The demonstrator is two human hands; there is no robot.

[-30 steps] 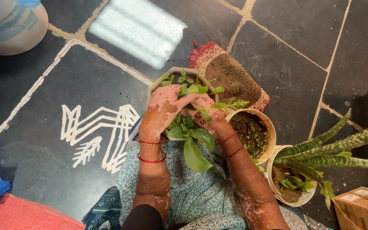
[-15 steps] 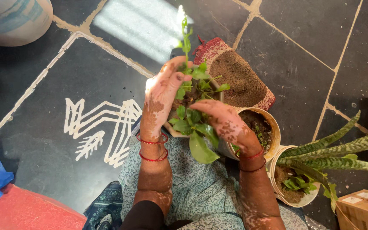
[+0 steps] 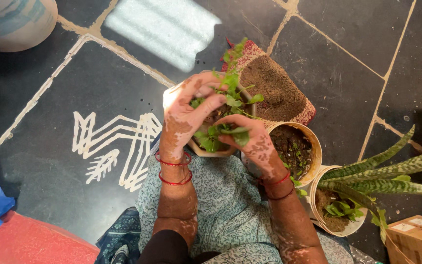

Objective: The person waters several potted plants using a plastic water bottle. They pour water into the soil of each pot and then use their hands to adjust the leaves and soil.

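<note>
A beige angular pot (image 3: 207, 151) stands on the floor in front of my knees, filled with dark soil and a leafy green plant (image 3: 228, 85). My left hand (image 3: 186, 115) curls over the pot's left side, its fingers closed around the plant's stems. My right hand (image 3: 250, 139) reaches in from the right and grips a bunch of green leaves (image 3: 218, 137) low in the pot. Red bangles ring both wrists.
An open bag of brown soil (image 3: 269, 90) lies behind the pot. A round pot of soil (image 3: 313, 151) sits to the right, then a pot with a striped snake plant (image 3: 377, 171). A cardboard box (image 3: 416, 239) is at bottom right, a sack (image 3: 15, 22) at top left.
The tall stem held upright half a second ago has come down into the pot. My right hand moved in and closed on the lower leaves; the big drooping leaf is now gathered in.
</note>
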